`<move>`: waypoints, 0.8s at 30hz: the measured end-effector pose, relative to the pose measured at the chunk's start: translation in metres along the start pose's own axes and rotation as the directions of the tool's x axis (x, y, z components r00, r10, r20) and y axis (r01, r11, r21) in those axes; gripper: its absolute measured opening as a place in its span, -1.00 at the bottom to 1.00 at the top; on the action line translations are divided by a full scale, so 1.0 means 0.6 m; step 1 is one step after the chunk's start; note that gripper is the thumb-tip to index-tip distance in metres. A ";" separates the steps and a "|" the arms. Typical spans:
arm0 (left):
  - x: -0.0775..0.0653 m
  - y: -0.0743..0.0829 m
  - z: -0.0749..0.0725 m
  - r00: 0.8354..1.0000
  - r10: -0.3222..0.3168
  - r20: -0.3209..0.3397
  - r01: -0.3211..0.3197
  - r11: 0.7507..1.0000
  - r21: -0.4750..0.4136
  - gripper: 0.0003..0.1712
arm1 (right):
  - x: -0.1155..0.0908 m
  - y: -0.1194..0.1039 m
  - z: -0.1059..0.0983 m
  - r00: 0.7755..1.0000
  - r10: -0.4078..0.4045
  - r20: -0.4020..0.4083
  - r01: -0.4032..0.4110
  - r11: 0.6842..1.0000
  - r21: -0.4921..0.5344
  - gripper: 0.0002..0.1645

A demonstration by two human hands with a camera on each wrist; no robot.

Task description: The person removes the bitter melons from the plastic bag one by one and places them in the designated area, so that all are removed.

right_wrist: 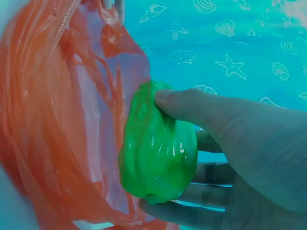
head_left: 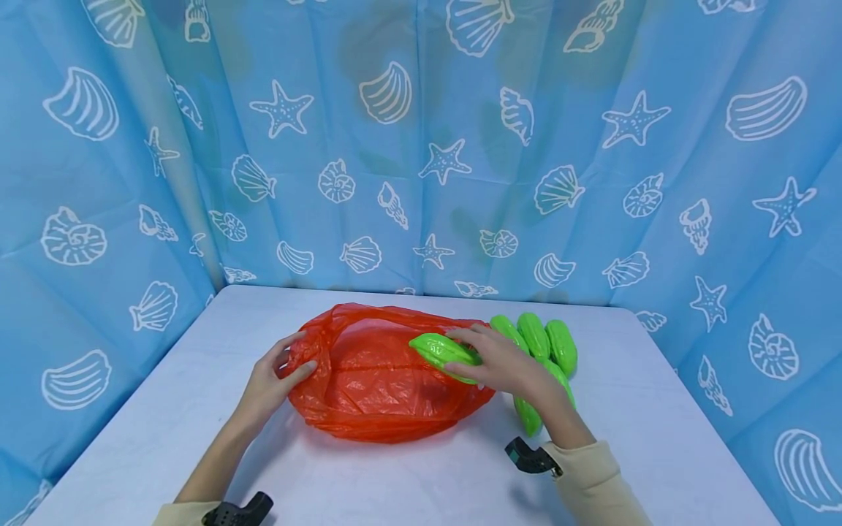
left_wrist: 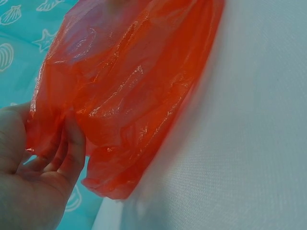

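A red plastic bag (head_left: 378, 391) lies on the table with its wide mouth held apart. My left hand (head_left: 271, 381) pinches the bag's left edge between thumb and fingers, and in the left wrist view the red film (left_wrist: 129, 91) stretches away from those fingers. Over the right part of the mouth, my right hand (head_left: 503, 363) grips a glossy green ridged gourd (head_left: 444, 353). The right wrist view shows the thumb on one side of this gourd (right_wrist: 156, 148) and fingers behind it. Beside the bag, partly behind the right forearm, lie several more green gourds (head_left: 534, 334).
A white-covered table (head_left: 658, 438) carries everything. Around its back and sides hangs a blue curtain (head_left: 408, 146) printed with white shells and starfish. Each wrist wears a small black camera (head_left: 531, 458).
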State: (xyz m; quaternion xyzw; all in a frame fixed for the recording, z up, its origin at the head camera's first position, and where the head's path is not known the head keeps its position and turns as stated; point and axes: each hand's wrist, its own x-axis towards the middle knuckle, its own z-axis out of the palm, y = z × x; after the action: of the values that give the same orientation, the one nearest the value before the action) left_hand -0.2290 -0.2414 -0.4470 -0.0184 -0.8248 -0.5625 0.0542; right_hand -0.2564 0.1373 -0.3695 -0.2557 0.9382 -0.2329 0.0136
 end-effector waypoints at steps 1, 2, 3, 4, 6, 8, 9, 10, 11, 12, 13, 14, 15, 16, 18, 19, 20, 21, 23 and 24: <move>0.000 0.000 0.000 1.000 0.002 0.000 -0.002 1.000 -0.001 -0.12 | -0.003 0.002 -0.002 1.000 -0.006 -0.005 0.006 1.000 0.005 -0.24; 0.000 0.000 0.000 1.000 0.003 0.001 -0.003 1.000 -0.002 -0.12 | -0.005 0.004 -0.005 1.000 -0.012 -0.012 0.012 1.000 0.012 -0.24; 0.000 0.000 0.000 1.000 0.003 0.002 -0.003 1.000 -0.002 -0.13 | -0.008 0.007 -0.007 1.000 -0.015 -0.018 0.015 1.000 0.018 -0.25; 0.000 0.000 0.000 1.000 0.004 0.003 -0.004 1.000 -0.004 -0.13 | -0.011 0.009 -0.009 1.000 -0.014 -0.023 0.015 1.000 0.022 -0.26; 0.000 0.000 0.000 1.000 0.004 0.005 -0.004 1.000 -0.004 -0.14 | -0.017 0.014 -0.015 0.999 -0.002 -0.032 0.004 0.999 0.032 -0.27; 0.002 0.000 0.000 1.000 0.002 0.007 -0.002 1.000 0.002 -0.16 | -0.024 0.019 -0.020 0.999 0.013 -0.041 -0.012 1.000 0.027 -0.27; 0.002 -0.001 0.000 1.000 0.002 0.007 -0.002 1.000 0.005 -0.17 | -0.027 0.023 -0.023 0.999 0.016 -0.044 -0.015 1.000 0.019 -0.28; 0.003 -0.001 0.000 1.000 0.004 0.008 -0.004 1.000 0.009 -0.17 | -0.030 0.026 -0.025 0.999 0.019 -0.049 -0.019 1.000 0.009 -0.29; 0.004 -0.002 0.000 1.000 0.005 0.009 -0.005 1.000 0.014 -0.18 | -0.034 0.030 -0.027 0.998 0.020 -0.054 -0.021 1.000 -0.002 -0.30; 0.004 -0.002 -0.001 1.000 0.007 0.009 -0.007 1.000 0.017 -0.18 | -0.037 0.034 -0.029 0.998 0.021 -0.058 -0.022 1.000 -0.012 -0.30; 0.004 -0.002 -0.001 1.000 0.009 0.010 -0.009 1.000 0.019 -0.18 | -0.040 0.038 -0.032 0.998 0.022 -0.062 -0.024 1.000 -0.019 -0.30; 0.005 -0.002 -0.001 1.000 0.011 0.010 -0.011 1.000 0.021 -0.19 | -0.044 0.042 -0.034 0.998 0.023 -0.064 -0.025 0.999 -0.026 -0.31; 0.005 -0.002 -0.001 1.000 0.012 0.010 -0.012 1.000 0.020 -0.19 | -0.047 0.047 -0.036 0.997 0.022 -0.068 -0.024 0.999 -0.029 -0.31; 0.004 -0.002 -0.001 1.000 0.013 0.010 -0.014 1.000 0.021 -0.18 | -0.050 0.051 -0.038 0.997 0.028 -0.072 -0.030 0.999 -0.031 -0.30; 0.003 -0.001 0.000 1.000 0.012 0.010 -0.012 1.000 0.016 -0.18 | -0.056 0.058 -0.043 0.996 0.029 -0.081 -0.032 0.999 -0.039 -0.29; 0.003 -0.001 0.000 1.000 0.011 0.010 -0.011 1.000 0.015 -0.18 | -0.058 0.062 -0.045 0.996 0.028 -0.086 -0.032 0.999 -0.043 -0.29; 0.003 -0.001 0.000 1.000 0.011 0.010 -0.011 1.000 0.014 -0.18 | -0.061 0.066 -0.047 0.995 0.025 -0.092 -0.030 0.998 -0.047 -0.29; 0.002 -0.001 0.001 1.000 0.010 0.010 -0.010 1.000 0.012 -0.18 | -0.064 0.069 -0.049 0.995 0.024 -0.097 -0.029 0.998 -0.049 -0.29; 0.001 -0.001 0.001 1.000 0.007 0.012 -0.008 1.000 0.009 -0.17 | -0.069 0.076 -0.053 0.994 0.018 -0.104 -0.024 0.998 -0.055 -0.30; 0.001 -0.001 0.001 1.000 0.006 0.012 -0.007 1.000 0.010 -0.17 | -0.071 0.078 -0.056 0.994 0.017 -0.104 -0.023 0.998 -0.055 -0.30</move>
State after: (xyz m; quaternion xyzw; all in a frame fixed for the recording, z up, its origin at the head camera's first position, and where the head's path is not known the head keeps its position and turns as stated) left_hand -0.2297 -0.2409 -0.4479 -0.0242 -0.8278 -0.5582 0.0511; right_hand -0.2462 0.2082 -0.3646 -0.2340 0.9463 -0.2194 -0.0397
